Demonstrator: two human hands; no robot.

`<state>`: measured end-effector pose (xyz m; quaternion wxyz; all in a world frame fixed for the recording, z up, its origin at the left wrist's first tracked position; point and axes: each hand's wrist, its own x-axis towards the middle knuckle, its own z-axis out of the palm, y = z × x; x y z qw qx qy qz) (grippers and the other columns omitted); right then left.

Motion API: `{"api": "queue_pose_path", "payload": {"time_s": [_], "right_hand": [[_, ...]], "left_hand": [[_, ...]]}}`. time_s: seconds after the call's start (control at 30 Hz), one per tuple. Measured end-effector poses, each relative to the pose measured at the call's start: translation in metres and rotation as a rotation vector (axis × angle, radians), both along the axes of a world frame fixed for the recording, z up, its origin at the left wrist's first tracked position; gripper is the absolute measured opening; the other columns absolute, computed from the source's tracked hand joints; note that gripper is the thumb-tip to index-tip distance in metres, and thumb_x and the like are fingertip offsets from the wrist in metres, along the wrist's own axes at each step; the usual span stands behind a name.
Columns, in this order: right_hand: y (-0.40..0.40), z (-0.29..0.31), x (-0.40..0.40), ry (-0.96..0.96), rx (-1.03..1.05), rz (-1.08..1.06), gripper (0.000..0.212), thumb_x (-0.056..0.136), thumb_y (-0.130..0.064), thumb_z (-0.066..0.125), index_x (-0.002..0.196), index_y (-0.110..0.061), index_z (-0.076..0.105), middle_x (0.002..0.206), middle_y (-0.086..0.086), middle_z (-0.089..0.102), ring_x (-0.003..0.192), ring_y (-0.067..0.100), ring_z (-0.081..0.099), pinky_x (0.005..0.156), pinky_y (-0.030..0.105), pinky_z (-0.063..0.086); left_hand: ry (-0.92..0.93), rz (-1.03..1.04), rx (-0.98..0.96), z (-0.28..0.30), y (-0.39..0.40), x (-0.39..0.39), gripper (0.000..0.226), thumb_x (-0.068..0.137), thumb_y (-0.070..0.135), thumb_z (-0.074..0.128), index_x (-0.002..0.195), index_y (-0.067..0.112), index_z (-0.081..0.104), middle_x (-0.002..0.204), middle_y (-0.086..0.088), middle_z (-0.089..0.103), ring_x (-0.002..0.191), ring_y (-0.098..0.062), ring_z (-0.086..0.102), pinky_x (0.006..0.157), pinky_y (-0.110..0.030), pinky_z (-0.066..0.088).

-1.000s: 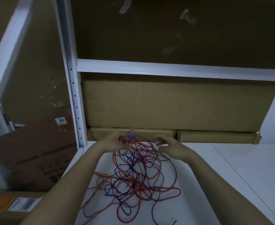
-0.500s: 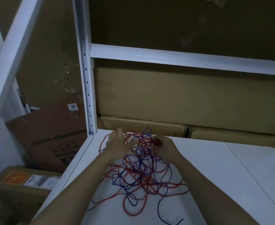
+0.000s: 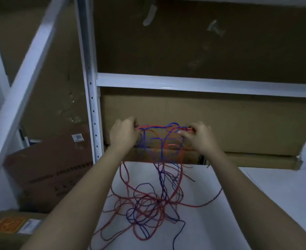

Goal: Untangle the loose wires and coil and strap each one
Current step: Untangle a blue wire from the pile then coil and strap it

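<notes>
Wires thin, light, limp, snag-prone; left hand at 9 o'clock, right hand at 3, each pinching strand; better grip: free end

A white metal rack is standing over a white shelf. Large cardboard boxes are sitting behind it, and a brown carton is leaning at left.
</notes>
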<state>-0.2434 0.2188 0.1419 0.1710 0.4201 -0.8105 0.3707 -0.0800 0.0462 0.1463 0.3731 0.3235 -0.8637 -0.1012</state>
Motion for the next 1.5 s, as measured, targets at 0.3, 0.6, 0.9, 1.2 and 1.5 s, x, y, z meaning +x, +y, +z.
{"api": "queue_pose_path", "payload": {"time_s": [0.3, 0.6, 0.9, 1.2, 1.5], "right_hand": [[0.026, -0.018, -0.005, -0.375, 0.224, 0.208, 0.013, 0.084, -0.022, 0.073, 0.081, -0.011, 0.066, 0.065, -0.003, 0.053, 0.059, 0.009, 0.046, 0.052, 0.018, 0.034], [0.021, -0.075, 0.04, -0.32, 0.333, 0.573, 0.033, 0.085, -0.008, 0.055, 0.111, -0.027, 0.065, 0.107, -0.001, 0.061, 0.097, 0.02, 0.058, 0.08, 0.026, 0.049], [0.006, -0.04, 0.044, -0.395, -0.258, 0.321, 0.031, 0.103, -0.021, 0.037, 0.075, -0.019, 0.051, 0.066, -0.006, 0.047, 0.06, 0.002, 0.044, 0.063, 0.022, 0.036], [-0.017, 0.01, 0.029, -0.296, -0.415, 0.147, 0.024, 0.101, -0.033, 0.043, 0.086, -0.025, 0.06, 0.067, -0.013, 0.056, 0.055, -0.003, 0.047, 0.054, 0.019, 0.035], [0.027, -0.113, 0.08, 0.013, 0.474, 0.543, 0.02, 0.102, -0.041, 0.033, 0.099, -0.028, 0.049, 0.077, -0.003, 0.061, 0.066, 0.013, 0.054, 0.06, 0.03, 0.044]], "left_hand": [[-0.43, -0.104, 0.114, 0.003, 0.002, 0.016, 0.055, 0.082, 0.048, 0.07, 0.126, 0.018, 0.056, 0.128, -0.015, 0.056, 0.119, -0.034, 0.05, 0.095, -0.038, 0.045], [-0.764, -0.332, 0.322, -0.038, 0.02, 0.019, 0.057, 0.083, 0.069, 0.051, 0.067, 0.015, 0.061, 0.072, -0.005, 0.059, 0.067, -0.016, 0.05, 0.062, -0.028, 0.037], [0.143, -0.801, 1.311, -0.016, 0.045, 0.029, 0.031, 0.104, 0.026, 0.03, 0.079, 0.014, 0.042, 0.055, 0.008, 0.026, 0.044, -0.004, 0.02, 0.043, -0.018, 0.015], [0.371, -1.099, 1.183, 0.016, 0.072, 0.033, 0.03, 0.094, 0.038, 0.039, 0.073, 0.016, 0.041, 0.048, 0.009, 0.026, 0.036, -0.001, 0.019, 0.032, -0.013, 0.013], [0.759, -0.675, 0.944, -0.018, 0.048, -0.003, 0.021, 0.107, 0.02, 0.023, 0.095, 0.017, 0.04, 0.106, -0.002, 0.067, 0.091, -0.009, 0.067, 0.088, -0.025, 0.052]]}}
